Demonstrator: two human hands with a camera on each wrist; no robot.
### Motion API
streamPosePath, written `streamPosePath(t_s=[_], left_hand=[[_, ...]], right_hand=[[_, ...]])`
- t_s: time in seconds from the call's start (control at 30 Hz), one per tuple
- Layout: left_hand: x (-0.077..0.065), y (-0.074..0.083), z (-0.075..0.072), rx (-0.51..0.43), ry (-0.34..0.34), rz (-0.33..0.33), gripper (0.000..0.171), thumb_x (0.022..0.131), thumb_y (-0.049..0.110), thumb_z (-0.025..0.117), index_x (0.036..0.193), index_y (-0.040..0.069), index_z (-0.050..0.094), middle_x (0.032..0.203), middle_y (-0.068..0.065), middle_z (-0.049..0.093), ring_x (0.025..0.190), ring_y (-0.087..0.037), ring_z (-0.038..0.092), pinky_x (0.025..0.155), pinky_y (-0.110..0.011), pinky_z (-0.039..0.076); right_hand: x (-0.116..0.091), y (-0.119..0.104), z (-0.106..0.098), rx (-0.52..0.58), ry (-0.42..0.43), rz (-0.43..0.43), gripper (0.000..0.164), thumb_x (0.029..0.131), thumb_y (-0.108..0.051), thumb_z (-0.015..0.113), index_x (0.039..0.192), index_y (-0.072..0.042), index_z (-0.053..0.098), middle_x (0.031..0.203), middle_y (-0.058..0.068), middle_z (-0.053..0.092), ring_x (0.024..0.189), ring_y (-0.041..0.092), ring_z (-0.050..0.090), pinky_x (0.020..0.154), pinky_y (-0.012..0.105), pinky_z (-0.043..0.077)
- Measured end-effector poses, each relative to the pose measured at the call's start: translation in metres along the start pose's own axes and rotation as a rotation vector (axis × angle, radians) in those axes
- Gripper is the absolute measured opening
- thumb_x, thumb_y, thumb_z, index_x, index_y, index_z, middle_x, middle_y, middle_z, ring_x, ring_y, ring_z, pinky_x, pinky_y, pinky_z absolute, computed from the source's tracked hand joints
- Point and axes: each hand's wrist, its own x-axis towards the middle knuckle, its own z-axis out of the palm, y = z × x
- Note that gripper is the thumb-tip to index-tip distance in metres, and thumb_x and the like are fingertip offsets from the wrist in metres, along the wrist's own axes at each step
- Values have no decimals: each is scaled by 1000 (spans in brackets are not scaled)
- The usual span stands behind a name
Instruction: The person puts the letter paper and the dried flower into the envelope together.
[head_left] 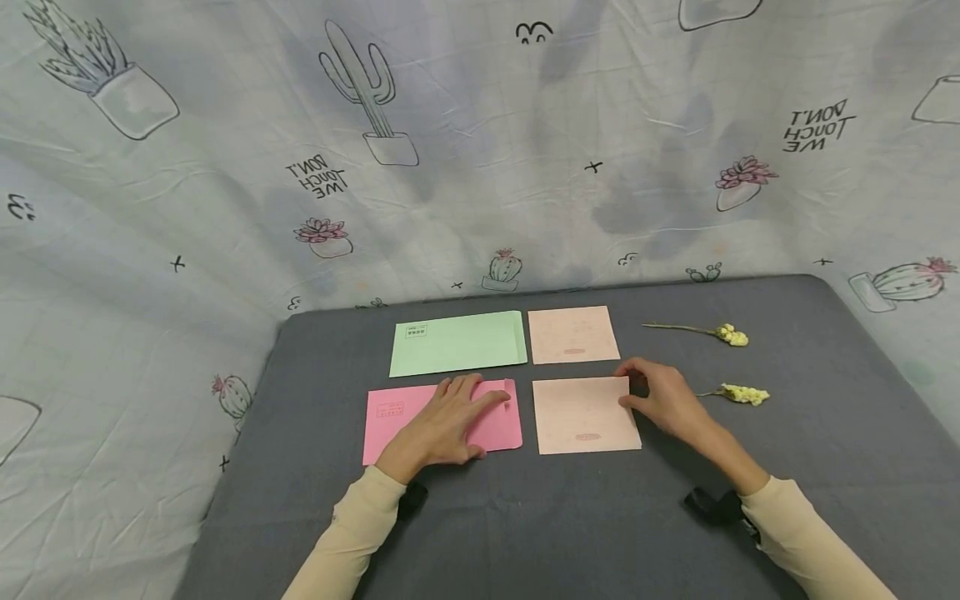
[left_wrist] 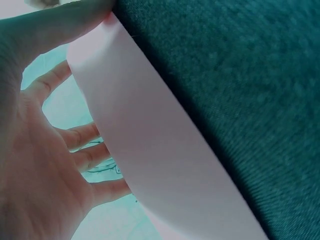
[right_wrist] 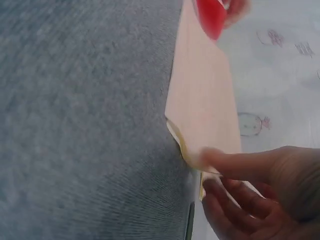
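Note:
My left hand (head_left: 448, 421) rests over the pink envelope (head_left: 386, 425), its fingers spread. In the left wrist view the thumb (left_wrist: 65, 25) lies at the envelope's near edge, and the fingertips end behind its pale-looking surface (left_wrist: 145, 125). My right hand (head_left: 667, 400) pinches the right edge of the nearer peach envelope (head_left: 581, 412). Seen from the right wrist, the thumb (right_wrist: 235, 162) is on top and the fingers are curled below; the envelope's edge (right_wrist: 180, 137) lifts and shows a yellowish layer.
Behind the pink envelope lies a light green envelope (head_left: 457, 346), with another peach envelope (head_left: 573, 335) beside it. Two dried yellow flower stems (head_left: 729, 335) (head_left: 742, 394) lie on the right of the grey tablecloth (head_left: 525, 533). A curtain (head_left: 480, 125) with cactus drawings hangs behind.

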Motion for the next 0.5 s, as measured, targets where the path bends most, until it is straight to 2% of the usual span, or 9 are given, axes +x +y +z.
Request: streamPosePath(t_s=[0.07,0.17,0.37,0.43,0.5], left_hand=[[0,0,0,-3,-3,-1,82,72,38,84,143,29,44,139,-13,42,131,-26,37,110,-52,29],[0,0,-2,-4,-5,-3,82,72,38,84,143,29,44,140,-13,42,132,-26,37,110,-52,29],[0,0,-3,-13,-16,-13,83,73,39,83,145,30,43,142,-14,41,134,-27,36,112,-53,28],[0,0,-4,-15,-18,-15,83,73,39,83,145,30,43,142,-14,41,134,-28,36,112,-53,28],[0,0,-4,-15,-19,-15,84,73,40,83,145,30,42,142,-14,41,134,-28,36,111,-53,28]], right_hand=[[0,2,0,39,33,-4,31,79,3,77,108,1,67,94,13,68,84,28,67,72,41,55],[0,4,-3,109,34,31,30,83,1,74,112,2,67,94,14,69,82,27,67,69,37,56],[0,5,-12,325,-94,208,41,93,-14,67,128,5,60,115,25,65,100,33,67,75,33,56],[0,5,-13,428,-133,277,46,95,-18,65,132,7,55,122,28,62,105,29,67,80,32,56],[0,6,-14,521,-151,336,50,96,-20,64,135,9,52,127,29,59,104,19,67,83,30,56]])
